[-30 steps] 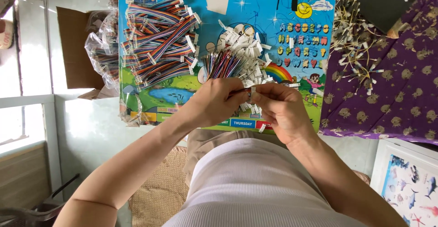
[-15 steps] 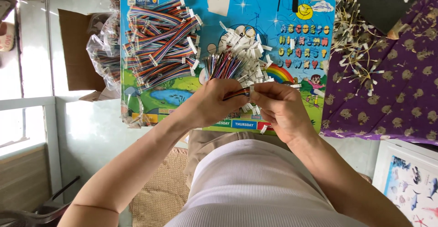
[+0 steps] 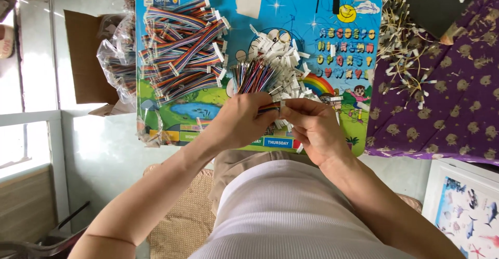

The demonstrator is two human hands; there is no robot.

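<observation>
We pinch one rainbow ribbon cable [image 3: 270, 107] between left hand [image 3: 240, 119] and right hand [image 3: 312, 129], both closed, at the colourful board's [image 3: 312, 9] near edge.

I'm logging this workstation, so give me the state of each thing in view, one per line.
Left hand: closed on a multicoloured ribbon cable.
Right hand: pinching the white connector end of that cable.
Ribbon cable: held between both hands above the board.
Pile of ribbon cables: heaped on the board's left part.
Loose connectors and wires: heaped mid-board.
Colourful board: lying flat.
Cardboard box: open.
</observation>
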